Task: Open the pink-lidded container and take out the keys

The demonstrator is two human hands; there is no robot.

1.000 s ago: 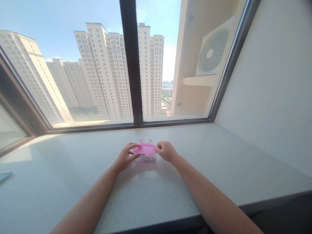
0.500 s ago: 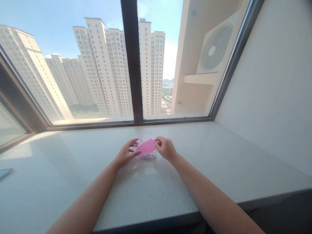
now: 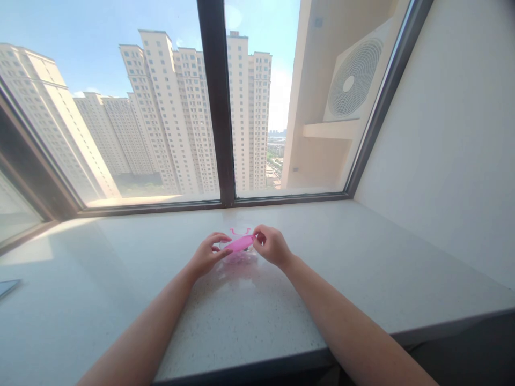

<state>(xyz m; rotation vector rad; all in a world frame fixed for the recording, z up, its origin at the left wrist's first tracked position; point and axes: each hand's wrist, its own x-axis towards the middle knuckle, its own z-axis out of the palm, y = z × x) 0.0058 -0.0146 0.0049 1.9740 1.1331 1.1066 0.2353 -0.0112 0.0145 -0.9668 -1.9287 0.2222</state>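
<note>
A small clear plastic box (image 3: 241, 256) stands on the pale stone window ledge (image 3: 249, 316), a pink handle (image 3: 240, 231) sticking up behind it. Its pink lid (image 3: 240, 244) is lifted off the rim and tilted, higher on the right. My right hand (image 3: 272, 246) pinches the lid's right end between thumb and fingers. My left hand (image 3: 207, 254) curls round the box's left side, fingertips at the lid's lower left end. What lies inside the box is too small to make out.
A big window with a dark centre post (image 3: 219, 107) backs the ledge. A plain wall (image 3: 450, 139) closes the right side. A flat grey-blue thing (image 3: 7, 287) pokes in at the far left edge. The ledge's front edge (image 3: 281, 364) runs near my elbows.
The pink lid lay flat on the box a second ago. My right hand has raised its right end, and the lid now sits tilted above the rim.
</note>
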